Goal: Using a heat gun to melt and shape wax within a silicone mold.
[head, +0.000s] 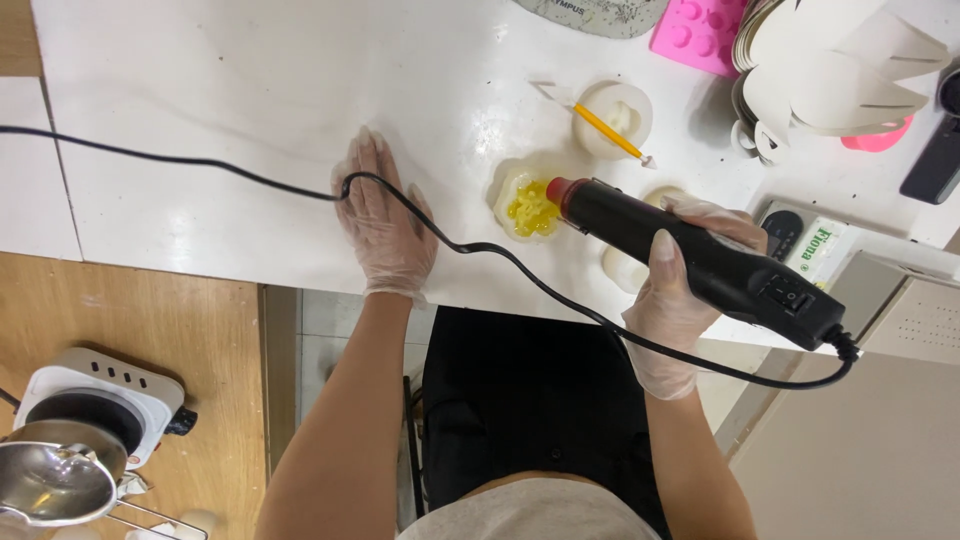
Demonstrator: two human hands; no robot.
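White table [200, 120] — left hand [385, 225] flat, grip empty; right hand [680, 300] grips black heat gun [700, 260] over yellow-filled mould [530, 205].

Heat gun [700, 262] over yellow-filled mould [530, 208]

The right hand [672, 300] wraps the black heat tool [700, 262], so its palm and most fingers are hidden behind the body. The tool covers part of a white mould [628, 270] at the worktop [220, 150] edge; its contents cannot be told. The grey object [590, 14] at the top is cut by the frame edge, as is the pink mould [700, 32]. The metal bowl [55, 485] at lower left runs off the frame. The dark item [938, 160] at the right edge is cut off, kind unclear. The stacked white paper pieces [830, 70] hide a pink thing [880, 138] beneath.
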